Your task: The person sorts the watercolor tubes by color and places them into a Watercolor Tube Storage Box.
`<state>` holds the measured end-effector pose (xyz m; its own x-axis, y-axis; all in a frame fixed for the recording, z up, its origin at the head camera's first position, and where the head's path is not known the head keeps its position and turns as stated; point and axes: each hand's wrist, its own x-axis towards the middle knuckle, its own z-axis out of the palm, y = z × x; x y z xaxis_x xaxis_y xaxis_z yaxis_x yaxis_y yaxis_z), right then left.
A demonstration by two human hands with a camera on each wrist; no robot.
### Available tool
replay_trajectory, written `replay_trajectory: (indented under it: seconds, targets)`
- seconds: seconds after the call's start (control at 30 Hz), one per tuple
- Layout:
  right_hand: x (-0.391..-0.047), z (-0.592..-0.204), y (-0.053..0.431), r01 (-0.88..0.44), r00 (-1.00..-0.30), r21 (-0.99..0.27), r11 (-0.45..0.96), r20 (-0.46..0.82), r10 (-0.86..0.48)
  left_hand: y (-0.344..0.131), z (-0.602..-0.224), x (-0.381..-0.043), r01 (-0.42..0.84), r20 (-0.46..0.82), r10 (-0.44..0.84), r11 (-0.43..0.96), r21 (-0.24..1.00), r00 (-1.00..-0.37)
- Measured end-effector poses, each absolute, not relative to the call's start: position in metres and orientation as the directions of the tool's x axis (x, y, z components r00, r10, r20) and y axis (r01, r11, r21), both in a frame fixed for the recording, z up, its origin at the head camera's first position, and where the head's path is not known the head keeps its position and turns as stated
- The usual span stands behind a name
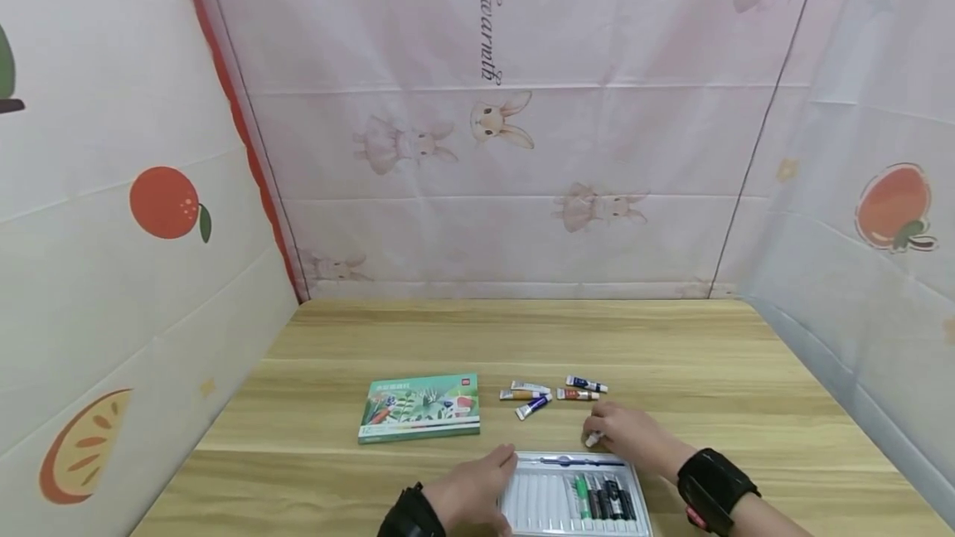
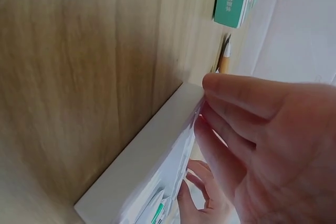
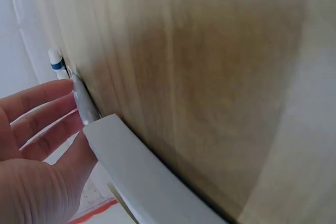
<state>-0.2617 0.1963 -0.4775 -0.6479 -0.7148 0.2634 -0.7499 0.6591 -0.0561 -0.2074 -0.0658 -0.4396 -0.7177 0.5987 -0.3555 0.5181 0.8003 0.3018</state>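
My left hand [image 1: 475, 486] rests at the left edge of a white plastic tray [image 1: 539, 500], its extended fingers touching the tray's corner in the left wrist view. Just beyond the tray's far right corner, my right hand [image 1: 632, 435] pinches a whitish paint tube [image 3: 85, 99] low over the table. Inside the tray, several paint tubes [image 1: 603, 498], one green and the others dark, fill slots on the right, while a thin paintbrush [image 1: 582, 462] lies along the far side. Several loose paint tubes [image 1: 533, 407] lie on the table past the tray.
A green illustrated box [image 1: 420, 408] lies on the wooden table [image 1: 298, 437], left of the loose tubes. Printed cloth hangings [image 1: 418, 239] enclose the table at the back and both sides. Black bands [image 1: 716, 487] wrap both wrists.
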Motion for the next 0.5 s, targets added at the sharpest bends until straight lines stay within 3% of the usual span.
replay_trajectory:
  seconds: [0.23,0.5]
  targets:
    - [-0.263,-0.478,0.196,-0.744,-0.647,-0.011,0.668,0.265,-0.715,-0.066,-0.442,-0.210,0.518,-0.360,0.598,0.801,0.300,-0.716]
    - [-0.257,-0.468,0.192,-0.769,-0.627,-0.075,0.635,0.281,-0.727,-0.067,-0.443,-0.209,0.523,-0.349,0.601,0.798,0.299,-0.719]
